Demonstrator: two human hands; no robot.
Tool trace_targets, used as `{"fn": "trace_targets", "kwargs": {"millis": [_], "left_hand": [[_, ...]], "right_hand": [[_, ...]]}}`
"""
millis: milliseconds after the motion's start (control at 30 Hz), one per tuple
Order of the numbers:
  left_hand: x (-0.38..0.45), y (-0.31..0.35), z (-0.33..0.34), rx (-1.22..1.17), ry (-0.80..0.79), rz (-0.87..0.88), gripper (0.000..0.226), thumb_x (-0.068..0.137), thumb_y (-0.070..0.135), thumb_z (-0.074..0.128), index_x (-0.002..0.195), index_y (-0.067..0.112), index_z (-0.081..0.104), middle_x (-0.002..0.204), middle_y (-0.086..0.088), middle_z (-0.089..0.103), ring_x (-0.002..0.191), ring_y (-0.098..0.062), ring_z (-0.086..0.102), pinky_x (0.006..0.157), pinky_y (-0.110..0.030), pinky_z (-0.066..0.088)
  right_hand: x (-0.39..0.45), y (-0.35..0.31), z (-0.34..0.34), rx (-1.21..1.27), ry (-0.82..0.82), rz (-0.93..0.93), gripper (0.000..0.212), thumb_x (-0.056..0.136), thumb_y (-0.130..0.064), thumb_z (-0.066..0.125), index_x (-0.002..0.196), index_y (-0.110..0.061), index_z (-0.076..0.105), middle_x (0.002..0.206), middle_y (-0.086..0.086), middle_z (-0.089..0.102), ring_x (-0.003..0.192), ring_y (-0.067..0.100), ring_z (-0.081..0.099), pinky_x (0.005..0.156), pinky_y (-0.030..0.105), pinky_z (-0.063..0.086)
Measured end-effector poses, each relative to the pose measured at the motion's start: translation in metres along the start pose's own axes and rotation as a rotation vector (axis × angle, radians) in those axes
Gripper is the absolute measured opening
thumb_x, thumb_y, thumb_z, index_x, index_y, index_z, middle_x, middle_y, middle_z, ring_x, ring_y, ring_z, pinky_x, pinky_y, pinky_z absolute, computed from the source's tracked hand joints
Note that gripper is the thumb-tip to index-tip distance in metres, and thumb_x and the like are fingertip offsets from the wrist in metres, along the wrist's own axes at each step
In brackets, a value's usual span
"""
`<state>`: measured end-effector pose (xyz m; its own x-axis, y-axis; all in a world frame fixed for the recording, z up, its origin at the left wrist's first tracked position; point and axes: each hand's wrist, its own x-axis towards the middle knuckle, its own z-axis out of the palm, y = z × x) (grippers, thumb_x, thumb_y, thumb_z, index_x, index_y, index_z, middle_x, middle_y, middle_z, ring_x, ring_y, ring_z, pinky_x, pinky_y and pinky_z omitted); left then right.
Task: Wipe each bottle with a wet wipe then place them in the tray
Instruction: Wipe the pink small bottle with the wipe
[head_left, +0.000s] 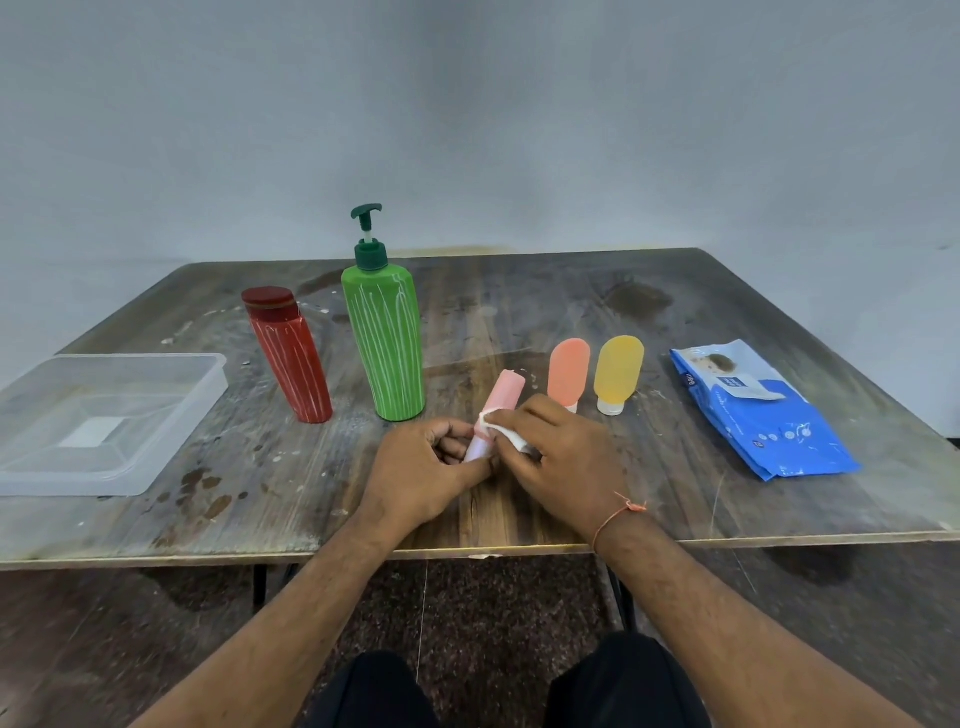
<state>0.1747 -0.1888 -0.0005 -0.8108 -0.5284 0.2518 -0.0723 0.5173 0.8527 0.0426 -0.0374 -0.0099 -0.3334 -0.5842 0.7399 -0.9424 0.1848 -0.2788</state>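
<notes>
hands (423, 465) (558, 457) wipe pink bottle (501, 402) near table edge (467, 553).

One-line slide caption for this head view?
Left hand holds a pink bottle while right hand rubs it with a wet wipe; clear tray sits empty.

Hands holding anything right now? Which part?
Left hand grips the pink bottle at its lower end. Right hand pinches a white wet wipe against the bottle's middle.
</notes>
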Motion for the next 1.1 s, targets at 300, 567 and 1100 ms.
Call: {"fn": "trace_targets", "kwargs": {"millis": [300, 567, 1100], "left_hand": [[-0.0006, 0.0015, 0.0002, -0.008, 0.004, -0.001, 0.018, 0.084, 0.039, 0.087, 0.099, 0.031, 0.081, 0.078, 0.011, 0.078, 0.069, -0.008, 0.074, 0.065, -0.023, 0.060], [-0.0007, 0.0045, -0.0015, -0.011, -0.018, 0.010, 0.020, 0.083, 0.027, 0.088, 0.099, 0.034, 0.079, 0.079, 0.012, 0.078, 0.068, -0.002, 0.069, 0.065, -0.016, 0.055], [0.0013, -0.0011, 0.0010, -0.031, -0.015, -0.003, 0.020, 0.083, 0.032, 0.088, 0.101, 0.029, 0.082, 0.081, 0.008, 0.079, 0.073, -0.014, 0.074, 0.069, -0.028, 0.062]], "right_hand": [[0.0008, -0.0023, -0.0008, -0.035, 0.024, 0.020, 0.026, 0.100, -0.035, 0.061, 0.117, -0.027, 0.080, 0.101, -0.007, 0.070, 0.079, 0.018, 0.064, 0.061, 0.034, 0.053], [-0.0002, -0.0014, -0.0003, -0.010, 0.033, 0.036, 0.020, 0.095, -0.032, 0.068, 0.109, -0.026, 0.081, 0.099, -0.009, 0.070, 0.079, 0.015, 0.065, 0.062, 0.035, 0.054], [0.0008, -0.0033, -0.0014, -0.053, -0.003, 0.011, 0.025, 0.102, -0.033, 0.061, 0.123, -0.033, 0.076, 0.102, -0.008, 0.067, 0.079, 0.020, 0.063, 0.059, 0.037, 0.053]]}}
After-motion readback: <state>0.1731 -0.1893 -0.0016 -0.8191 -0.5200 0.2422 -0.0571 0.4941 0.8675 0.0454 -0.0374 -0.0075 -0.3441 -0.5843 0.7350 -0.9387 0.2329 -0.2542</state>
